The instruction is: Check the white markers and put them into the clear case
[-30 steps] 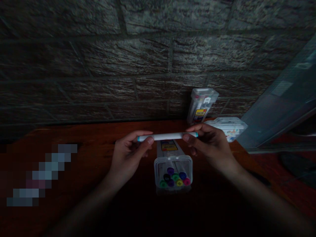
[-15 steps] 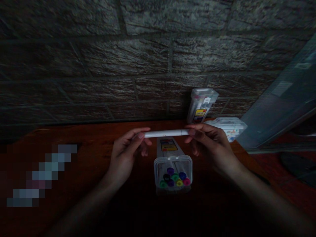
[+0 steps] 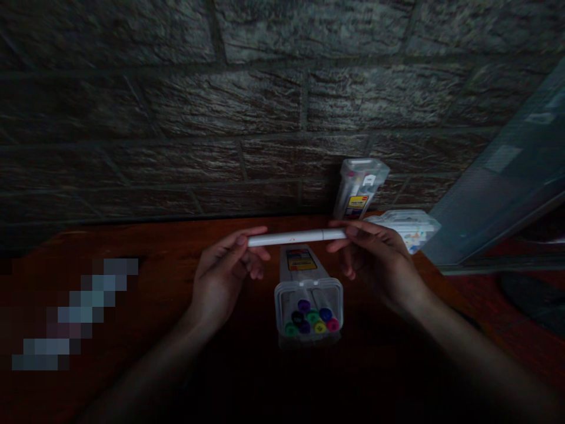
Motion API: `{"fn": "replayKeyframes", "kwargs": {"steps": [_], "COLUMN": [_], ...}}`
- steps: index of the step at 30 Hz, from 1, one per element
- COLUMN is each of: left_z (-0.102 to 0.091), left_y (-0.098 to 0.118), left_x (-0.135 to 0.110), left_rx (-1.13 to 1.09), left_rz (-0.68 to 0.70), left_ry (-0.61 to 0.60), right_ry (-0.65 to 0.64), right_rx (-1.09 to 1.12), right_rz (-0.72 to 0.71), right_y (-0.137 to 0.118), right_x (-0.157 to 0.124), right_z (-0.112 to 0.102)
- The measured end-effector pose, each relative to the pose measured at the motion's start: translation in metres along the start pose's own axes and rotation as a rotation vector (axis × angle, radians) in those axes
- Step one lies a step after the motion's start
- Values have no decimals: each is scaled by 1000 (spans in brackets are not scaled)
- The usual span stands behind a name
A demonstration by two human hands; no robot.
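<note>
A white marker point(image 3: 291, 238) is held almost level between my two hands. My left hand point(image 3: 223, 271) pinches its left end between thumb and fingers. Thumb and fingers of my right hand point(image 3: 382, 256) grip the right end, beyond a thin seam. Below the marker, a clear plastic case point(image 3: 277, 306) lies on the wooden table, its mouth towards me. Inside are several markers with coloured ends point(image 3: 312, 317), among them purple, green, blue, yellow and pink. A yellow and dark label point(image 3: 301, 259) shows on the case's top.
A second clear marker case point(image 3: 359, 188) stands upright by the stone-block wall point(image 3: 229, 106). Beside it, at the right, lies a clear container point(image 3: 410, 227) with small coloured marks. The wooden table point(image 3: 145, 241) ends at a grey panel point(image 3: 494, 165). A pixelated patch covers the left side.
My hands have moved slightly apart, and more of the white marker shows between them. The cases stay where they were.
</note>
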State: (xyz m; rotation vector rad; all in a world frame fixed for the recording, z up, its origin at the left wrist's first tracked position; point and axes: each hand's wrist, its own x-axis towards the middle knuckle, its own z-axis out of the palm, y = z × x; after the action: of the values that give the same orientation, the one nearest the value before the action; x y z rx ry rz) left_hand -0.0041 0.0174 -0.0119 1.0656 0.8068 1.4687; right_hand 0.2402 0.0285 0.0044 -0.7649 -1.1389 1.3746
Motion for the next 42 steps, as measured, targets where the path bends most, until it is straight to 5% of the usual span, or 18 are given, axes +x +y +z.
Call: {"fn": "replayKeyframes", "kwargs": {"steps": [24, 42], "left_z": [4, -3], "left_y": [3, -10], "left_x": [0, 1], "left_rx": [-9, 251], "left_rz": [-1, 70], "left_ry": [20, 30], "right_ry": [-3, -9], "right_rx": [85, -44], "right_rz": [37, -68], "right_y": [0, 5], "right_x": [1, 3], "right_z": [-1, 1]}}
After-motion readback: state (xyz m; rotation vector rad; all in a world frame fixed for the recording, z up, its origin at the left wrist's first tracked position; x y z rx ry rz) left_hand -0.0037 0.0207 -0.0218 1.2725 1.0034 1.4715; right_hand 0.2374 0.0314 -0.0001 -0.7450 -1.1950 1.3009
